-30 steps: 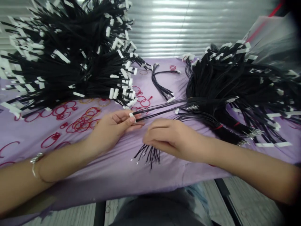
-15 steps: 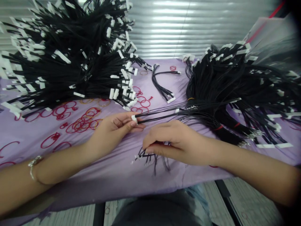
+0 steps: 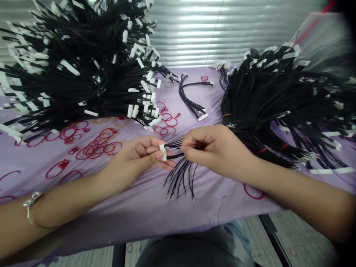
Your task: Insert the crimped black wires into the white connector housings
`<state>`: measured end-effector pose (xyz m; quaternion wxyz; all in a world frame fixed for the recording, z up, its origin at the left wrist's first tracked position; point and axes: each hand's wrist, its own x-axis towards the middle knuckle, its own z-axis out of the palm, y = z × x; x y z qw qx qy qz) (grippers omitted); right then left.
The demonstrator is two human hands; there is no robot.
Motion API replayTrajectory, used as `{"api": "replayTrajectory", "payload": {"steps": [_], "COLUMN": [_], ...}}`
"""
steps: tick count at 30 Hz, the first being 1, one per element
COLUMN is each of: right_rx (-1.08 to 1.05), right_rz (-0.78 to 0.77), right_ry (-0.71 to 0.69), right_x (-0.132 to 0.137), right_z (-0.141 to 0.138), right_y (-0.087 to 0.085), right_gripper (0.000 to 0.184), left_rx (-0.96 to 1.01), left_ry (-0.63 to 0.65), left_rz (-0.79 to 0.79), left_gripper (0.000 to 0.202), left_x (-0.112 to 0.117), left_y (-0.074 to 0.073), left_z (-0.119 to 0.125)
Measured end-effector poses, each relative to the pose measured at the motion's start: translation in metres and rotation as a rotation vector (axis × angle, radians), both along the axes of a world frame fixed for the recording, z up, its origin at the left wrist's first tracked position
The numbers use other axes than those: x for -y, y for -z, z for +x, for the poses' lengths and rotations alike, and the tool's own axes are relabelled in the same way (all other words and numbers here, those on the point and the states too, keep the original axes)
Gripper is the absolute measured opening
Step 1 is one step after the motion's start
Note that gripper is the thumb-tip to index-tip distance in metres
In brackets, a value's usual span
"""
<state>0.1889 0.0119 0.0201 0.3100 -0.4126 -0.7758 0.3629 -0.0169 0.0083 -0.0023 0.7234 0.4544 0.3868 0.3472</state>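
Head view: my left hand (image 3: 139, 155) pinches white oblong plastic connector (image 3: 163, 152); right hand (image 3: 215, 148) just frame-right, pinching thin black wires (image 3: 182, 175).

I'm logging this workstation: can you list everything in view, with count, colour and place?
White plug: one, white, at the left fingertips
Loose wires: many, black, below the right hand
Left cable pile: one, black with white plugs, back left
Right cable pile: one, black with white plugs, back right
Small cable bunch: one, black, between the piles
Rubber bands: many, red and yellow, mostly front of left pile
Cloth: one, purple, under everything
Ridged wall: one, silvery, behind
Plastic bag: one, clear, far right
Bracelet: one, silver, left wrist
Left hand: one, bare, holding plug
Right hand: one, bare, pinching wires
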Motion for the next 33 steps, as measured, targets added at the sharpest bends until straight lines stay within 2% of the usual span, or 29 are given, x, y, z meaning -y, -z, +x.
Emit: {"api": "replayTrajectory", "payload": {"steps": [3, 6, 17, 24, 33], "right_rx": [-0.005, -0.003, 0.002, 0.048, 0.056], "right_rz": [-0.092, -0.104, -0.062, 0.013, 0.02], "right_ry": [-0.006, -0.009, -0.015, -0.043, -0.062], "right_x": [-0.004, -0.006, -0.004, -0.003, -0.001], "right_z": [0.0, 0.0, 0.001, 0.0, -0.003], "right_y": [0.001, 0.001, 0.003, 0.008, 0.014], "right_gripper": [0.012, 0.011, 0.01, 0.01, 0.012], "left_rx": [0.029, 0.046, 0.018, -0.039, -0.055], "left_ry": [0.029, 0.043, 0.051, 0.057, 0.063], "left_rz": [-0.037, -0.062, -0.122, -0.116, -0.097], "left_gripper": [0.01, 0.009, 0.009, 0.012, 0.014], "left_x": [0.001, 0.0, 0.0, -0.001, -0.003], "left_y": [0.0, 0.001, -0.005, -0.002, 0.001], "left_z": [0.0, 0.001, 0.002, 0.002, 0.001]}}
